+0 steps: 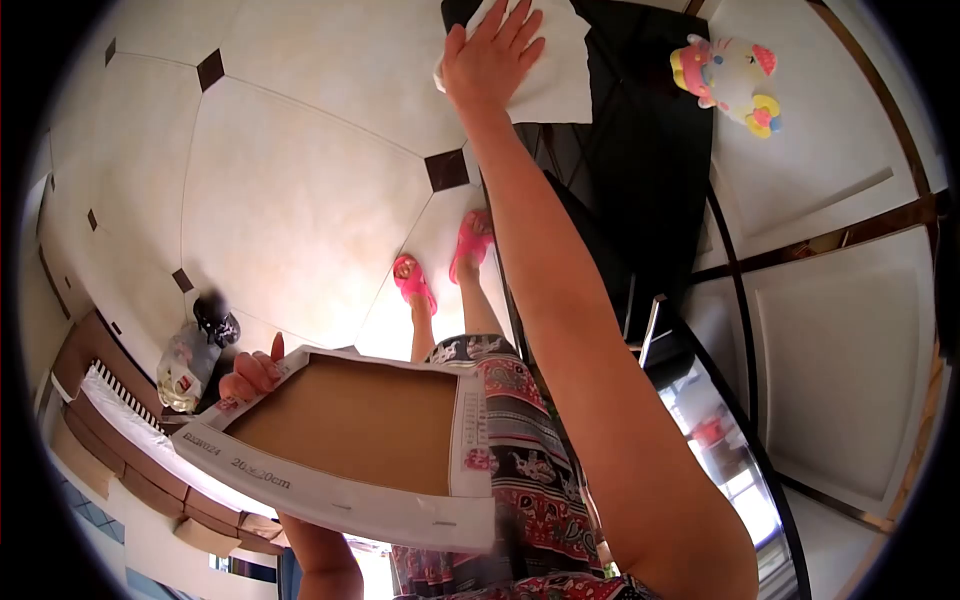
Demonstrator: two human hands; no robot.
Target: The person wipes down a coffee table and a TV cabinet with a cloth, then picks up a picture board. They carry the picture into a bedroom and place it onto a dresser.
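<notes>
My left hand (252, 378) grips the far left corner of a square stretched canvas (465, 440), tilted with its back toward me. Its white border carries staples, a printed "20" and "cm" size mark and pink floral prints. A brown panel (350, 420) fills the middle. My right hand (492, 58) is reached far forward, lying flat with fingers spread on a white cloth or paper sheet (555, 85). That sheet rests on a glossy black tabletop (650, 150).
A colourful cartoon cat figure (730, 80) stands at the black top's right. White panelled furniture (840, 370) lines the right side. Pink slippers (415, 283) are on the tiled floor (290, 180). Plastic bags (190, 365) stand beside a brown sofa (120, 420) at left.
</notes>
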